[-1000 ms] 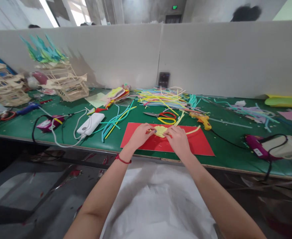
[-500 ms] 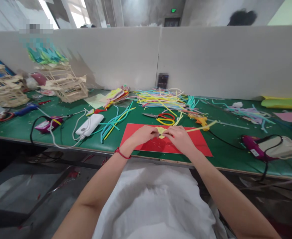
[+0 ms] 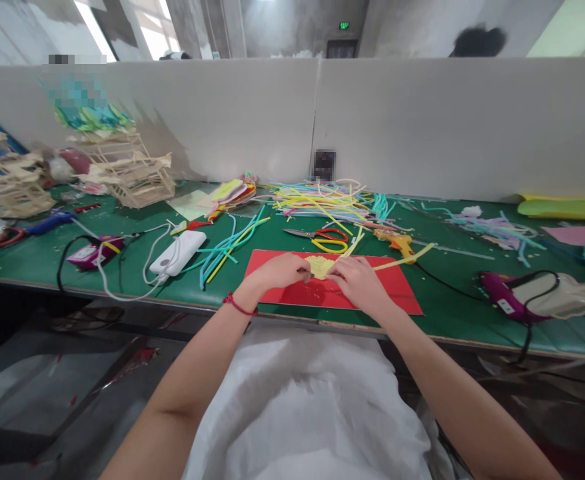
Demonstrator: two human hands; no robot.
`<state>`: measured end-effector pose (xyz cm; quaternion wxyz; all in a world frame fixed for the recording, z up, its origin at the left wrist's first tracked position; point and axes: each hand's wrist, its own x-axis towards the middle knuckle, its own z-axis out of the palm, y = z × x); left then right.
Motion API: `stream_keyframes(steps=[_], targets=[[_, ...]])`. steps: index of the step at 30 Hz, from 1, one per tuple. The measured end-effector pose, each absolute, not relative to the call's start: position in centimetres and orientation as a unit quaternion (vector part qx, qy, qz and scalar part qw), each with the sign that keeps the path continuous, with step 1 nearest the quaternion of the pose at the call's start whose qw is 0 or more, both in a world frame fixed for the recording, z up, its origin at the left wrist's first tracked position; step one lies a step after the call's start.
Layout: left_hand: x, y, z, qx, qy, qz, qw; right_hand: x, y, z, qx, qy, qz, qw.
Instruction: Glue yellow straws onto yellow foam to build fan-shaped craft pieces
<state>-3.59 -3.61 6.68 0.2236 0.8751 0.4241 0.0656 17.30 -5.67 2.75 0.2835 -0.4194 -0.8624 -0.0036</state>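
A small pale-yellow ribbed piece (image 3: pixel 319 265), which looks made of strips, lies on a red sheet (image 3: pixel 282 297) between my hands. My left hand (image 3: pixel 286 271) is closed at its left edge, with a small dark bit at the fingertips that I cannot make out. My right hand (image 3: pixel 355 277) pinches the right side of the piece. Pale-yellow strips (image 3: pixel 405 257) stick out to the right, past that hand, and upward behind it. Just beyond the sheet lie scissors (image 3: pixel 330 240) with red and yellow handles. The fingers partly hide the yellow piece.
Behind lies a pile of coloured strips (image 3: pixel 322 202). An orange glue gun (image 3: pixel 397 244) rests right of the scissors. To the left are teal strips (image 3: pixel 232 247), a white power bank (image 3: pixel 178 253) with a cable, and stick models (image 3: pixel 135 180). A purple device (image 3: pixel 510 299) sits right.
My left fingers have drawn slightly left, away from the right hand's fingertips, so more of the yellow piece shows. The right hand stays nearly in place. The view has shifted a little.
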Motion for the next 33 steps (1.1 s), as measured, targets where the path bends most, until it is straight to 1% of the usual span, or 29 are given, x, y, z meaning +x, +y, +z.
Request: stream_keyframes(steps=[6, 16, 23, 26, 29, 33], targets=[[-4.7, -3.7, 6.9, 0.857, 0.421, 0.066, 0.290, 17.8, -5.8, 2.8, -0.428, -0.860, 0.024, 0.278], [-5.9, -3.5, 6.0, 0.833, 0.436, 0.094, 0.328, 18.2, -6.4, 2.3, -0.435, -0.847, 0.054, 0.301], [-6.4, -4.2, 4.2, 0.757, 0.500, 0.226, 0.353, 16.9, -8.1, 0.8, -0.464, -0.818, 0.110, 0.322], [-6.2, -4.3, 3.4, 0.738, 0.512, 0.251, 0.361, 16.5, -8.5, 0.0, -0.482, -0.802, 0.113, 0.334], [-5.9, -4.3, 2.8, 0.728, 0.535, 0.278, 0.326, 16.5, -8.4, -0.5, -0.496, -0.794, 0.099, 0.337], [-5.8, -4.3, 1.9, 0.683, 0.604, 0.364, 0.189, 16.6, -8.1, -0.5, -0.515, -0.787, 0.066, 0.334]])
